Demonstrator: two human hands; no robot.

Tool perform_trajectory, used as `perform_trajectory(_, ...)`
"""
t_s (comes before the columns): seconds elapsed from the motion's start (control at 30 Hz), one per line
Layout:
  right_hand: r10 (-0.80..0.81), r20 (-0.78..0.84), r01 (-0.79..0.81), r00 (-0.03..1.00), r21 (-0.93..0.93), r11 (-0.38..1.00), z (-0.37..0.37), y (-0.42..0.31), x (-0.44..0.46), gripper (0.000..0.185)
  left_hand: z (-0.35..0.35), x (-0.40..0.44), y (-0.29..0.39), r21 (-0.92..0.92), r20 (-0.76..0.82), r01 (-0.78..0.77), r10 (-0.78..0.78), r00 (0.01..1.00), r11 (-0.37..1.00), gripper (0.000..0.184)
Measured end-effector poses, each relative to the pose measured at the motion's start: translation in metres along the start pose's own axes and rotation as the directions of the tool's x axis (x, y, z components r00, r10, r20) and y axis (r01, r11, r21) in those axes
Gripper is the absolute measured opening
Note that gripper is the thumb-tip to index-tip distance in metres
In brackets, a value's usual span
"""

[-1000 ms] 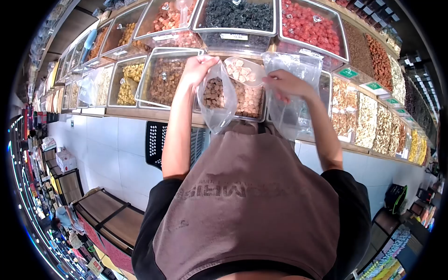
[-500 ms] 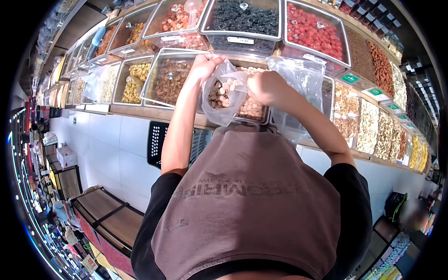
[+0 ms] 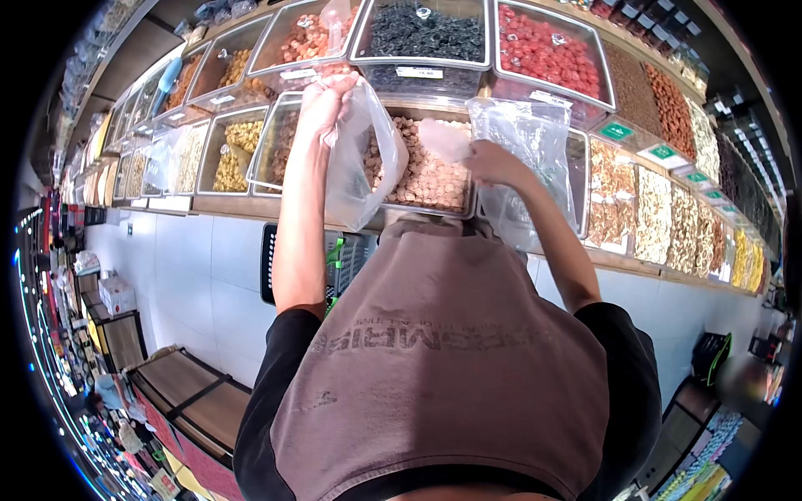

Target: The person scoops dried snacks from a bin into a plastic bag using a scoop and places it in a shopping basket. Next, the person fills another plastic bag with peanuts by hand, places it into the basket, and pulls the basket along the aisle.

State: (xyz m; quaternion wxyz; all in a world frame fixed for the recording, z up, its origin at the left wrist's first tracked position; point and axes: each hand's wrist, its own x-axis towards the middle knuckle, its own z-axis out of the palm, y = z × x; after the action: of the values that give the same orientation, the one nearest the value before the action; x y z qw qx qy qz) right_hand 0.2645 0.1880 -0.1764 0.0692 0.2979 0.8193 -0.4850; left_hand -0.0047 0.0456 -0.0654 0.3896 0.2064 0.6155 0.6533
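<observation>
My left hand [image 3: 327, 98] is closed on the rim of a clear plastic bag [image 3: 355, 163], whose mouth gapes toward the right. Pale pink dried pieces [image 3: 434, 177] fill the bin in front of me, partly covered by the bag. Over that bin, my right hand [image 3: 494, 163] grips a translucent scoop [image 3: 445, 140], tilted and pale; whether it holds any pieces is unclear. Another clear plastic bag [image 3: 520, 125] lies under and beside my right hand, on the neighbouring bin.
Bins of dark dried fruit [image 3: 426, 37] and red dried fruit [image 3: 547, 54] stand behind. Yellow pieces [image 3: 238, 159] fill a bin at left, mushroom-like slices [image 3: 656, 209] one at right. A shopping basket [image 3: 355, 250] is below the counter edge.
My left hand has moved up and left with the bag. My right hand has drawn the scoop out of the bag's mouth, rightward over the bin.
</observation>
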Motion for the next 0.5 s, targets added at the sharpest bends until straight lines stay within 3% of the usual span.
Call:
perform_trajectory(0.13,0.04,0.043,-0.046,0.998,0.154,0.987,0.041,0.032,0.027,0.04,0.007,-0.013,0.019,-0.136,-0.036,-0.06,0.056,0.998,0.989,0.009)
perform_trajectory(0.17,-0.168,-0.137,0.171,0.976,0.008,0.985,0.055,0.047,0.032,0.05,0.007,-0.019,0.024,-0.216,-0.02,-0.092,0.089,0.996,0.972,0.008)
perform_trajectory(0.2,-0.388,-0.278,0.352,0.879,-0.17,0.92,0.064,0.054,0.033,0.061,0.01,-0.027,0.033,-0.214,-0.03,-0.095,0.09,0.995,0.972,0.008)
perform_trajectory(0.23,-0.208,-0.182,0.189,0.961,-0.117,0.975,0.063,0.033,0.015,0.093,0.016,-0.038,0.043,-0.24,-0.077,-0.137,0.122,0.99,0.961,0.009)
perform_trajectory(0.27,-0.211,-0.177,0.192,0.961,-0.117,0.974,0.069,0.018,0.0,0.093,0.023,-0.048,0.051,-0.265,-0.121,-0.18,0.152,0.981,0.947,0.011)
perform_trajectory(0.33,-0.319,-0.275,0.239,0.907,-0.289,0.927,0.084,-0.004,-0.022,0.112,0.034,-0.062,0.063,-0.31,-0.193,-0.233,0.179,0.965,0.922,0.012)
perform_trajectory(0.4,-0.427,-0.34,0.382,0.838,-0.196,0.903,0.098,-0.014,-0.021,0.127,0.04,-0.074,0.071,-0.38,-0.216,-0.345,0.28,0.935,0.858,0.012)
perform_trajectory(0.47,-0.398,-0.403,0.357,0.824,-0.176,0.917,0.089,-0.047,-0.029,0.13,0.047,-0.089,0.08,-0.389,-0.241,-0.354,0.277,0.93,0.851,0.013)
perform_trajectory(0.5,-0.366,-0.457,0.422,0.81,0.022,0.906,0.084,-0.061,-0.019,0.129,0.051,-0.097,0.083,-0.374,-0.228,-0.355,0.286,0.931,0.857,0.013)
